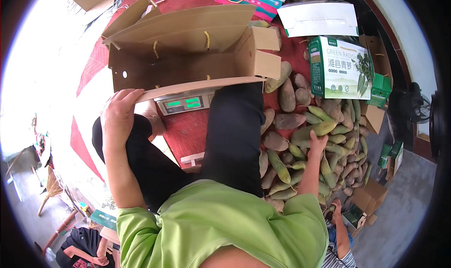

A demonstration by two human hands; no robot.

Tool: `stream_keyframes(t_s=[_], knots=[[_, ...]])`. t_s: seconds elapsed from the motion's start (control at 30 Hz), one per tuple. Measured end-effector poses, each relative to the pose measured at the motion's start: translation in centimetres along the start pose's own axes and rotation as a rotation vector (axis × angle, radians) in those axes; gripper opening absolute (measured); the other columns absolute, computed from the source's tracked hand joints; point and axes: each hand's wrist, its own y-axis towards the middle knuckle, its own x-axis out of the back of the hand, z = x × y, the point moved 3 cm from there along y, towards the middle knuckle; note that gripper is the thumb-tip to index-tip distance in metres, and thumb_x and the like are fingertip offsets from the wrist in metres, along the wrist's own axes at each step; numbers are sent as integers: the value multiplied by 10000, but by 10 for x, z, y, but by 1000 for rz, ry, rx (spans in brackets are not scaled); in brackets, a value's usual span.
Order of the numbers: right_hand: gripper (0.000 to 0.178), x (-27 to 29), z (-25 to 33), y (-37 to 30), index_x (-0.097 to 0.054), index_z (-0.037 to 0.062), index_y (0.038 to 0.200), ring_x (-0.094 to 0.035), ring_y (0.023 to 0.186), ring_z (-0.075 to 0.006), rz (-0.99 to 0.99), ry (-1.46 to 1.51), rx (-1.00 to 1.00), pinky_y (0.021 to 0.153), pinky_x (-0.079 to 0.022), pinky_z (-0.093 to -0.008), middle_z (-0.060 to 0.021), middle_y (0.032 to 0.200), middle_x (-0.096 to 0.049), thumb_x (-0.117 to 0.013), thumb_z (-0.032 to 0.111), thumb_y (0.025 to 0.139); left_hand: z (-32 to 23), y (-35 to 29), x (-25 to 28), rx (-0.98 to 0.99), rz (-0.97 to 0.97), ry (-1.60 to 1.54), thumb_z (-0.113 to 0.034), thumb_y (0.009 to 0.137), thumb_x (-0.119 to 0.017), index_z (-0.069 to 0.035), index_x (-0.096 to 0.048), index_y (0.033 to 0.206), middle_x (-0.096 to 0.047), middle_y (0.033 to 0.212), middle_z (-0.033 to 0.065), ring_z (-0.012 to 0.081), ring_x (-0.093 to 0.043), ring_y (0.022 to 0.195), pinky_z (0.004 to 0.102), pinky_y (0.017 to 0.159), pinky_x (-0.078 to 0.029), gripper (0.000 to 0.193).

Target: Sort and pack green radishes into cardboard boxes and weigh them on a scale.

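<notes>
The left hand (118,112) grips the box (181,64), best held steady, while the right (319,143) curls round a radish (324,126), best lifted gently.

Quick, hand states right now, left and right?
Left hand: closed, holding the cardboard box by its near flap.
Right hand: on a green radish; whether it is gripped cannot be told.

A produce-packing area: a floor heap of long root vegetables (315,128), green-and-white cartons (345,86), an open cardboard box (188,31) and a lit digital scale (182,106).
</notes>
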Motion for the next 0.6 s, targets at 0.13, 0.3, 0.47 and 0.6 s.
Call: stream_keyframes(t_s=[0.13,0.3,0.47,0.6], knots=[[624,-66,150,-33,-351,-9,1346,-471,1175,-215,257,21,226,978,-388,-333,-99,1289,-478,-660,-32,805,-2,3,1,17,12,62,-7,794,-578,-111,-680,975,-673,947,54,265,-635,870,364,776,-499,232],[664,-156,292,-83,-370,-8,1337,-501,1164,-219,650,52,564,1016,-380,-359,-114,1258,-506,-677,-40,750,5,0,4,44,18,100,-18,797,-583,-113,-684,964,-677,940,50,264,-639,866,361,765,-508,217],[657,-280,351,-158,-435,37,1302,-563,1053,-187,1175,-154,711,895,-470,-341,-77,1184,-556,-723,-1,713,12,-9,9,30,34,130,-25,761,-555,-139,-668,956,-672,941,16,234,-635,890,363,793,-498,252],[600,-375,316,-182,-460,70,1226,-577,1041,-294,1461,-606,989,888,-459,-379,-145,1117,-589,-736,106,694,10,-2,6,3,50,131,-42,752,-550,-141,-667,940,-672,930,15,231,-637,876,362,799,-496,242]])
